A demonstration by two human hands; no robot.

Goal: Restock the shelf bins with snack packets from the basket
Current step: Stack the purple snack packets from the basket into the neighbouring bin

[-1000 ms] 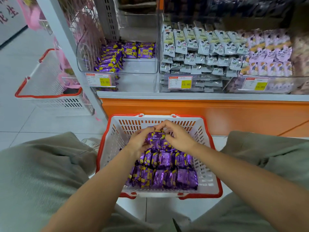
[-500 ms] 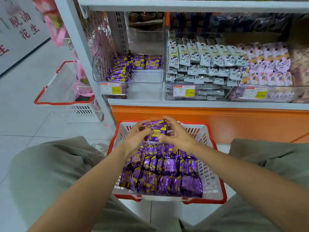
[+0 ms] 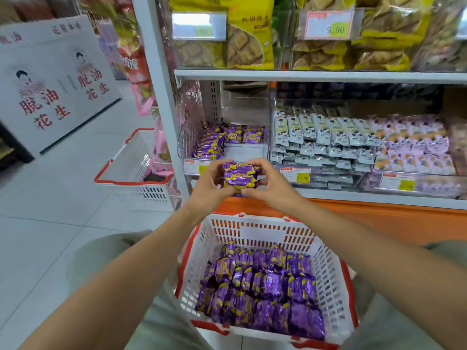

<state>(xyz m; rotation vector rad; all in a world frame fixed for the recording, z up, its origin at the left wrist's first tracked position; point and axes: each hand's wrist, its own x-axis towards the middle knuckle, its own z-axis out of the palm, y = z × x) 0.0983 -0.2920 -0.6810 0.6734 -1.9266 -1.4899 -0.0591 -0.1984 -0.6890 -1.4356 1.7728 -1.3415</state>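
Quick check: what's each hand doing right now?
Left hand: gripping the left side of a small stack of purple packets.
Right hand: gripping the right side of the same stack.

The place is a shop, a snack aisle in a grocery. A white metal shelf [image 3: 321, 76] carries clear bins [image 3: 247, 154] packed with wrapped snacks, and printed price tags [image 3: 328, 25] in red and yellow hang on the bin fronts. Yellow bags [image 3: 249, 34] fill the tier above. A red-rimmed basket [image 3: 331, 281] of purple packets [image 3: 265, 286] sits before the shelf, a second basket [image 3: 141, 190] on the tiled floor [image 3: 50, 236] beside its post. A printed carton [image 3: 50, 84] stands across the aisle.
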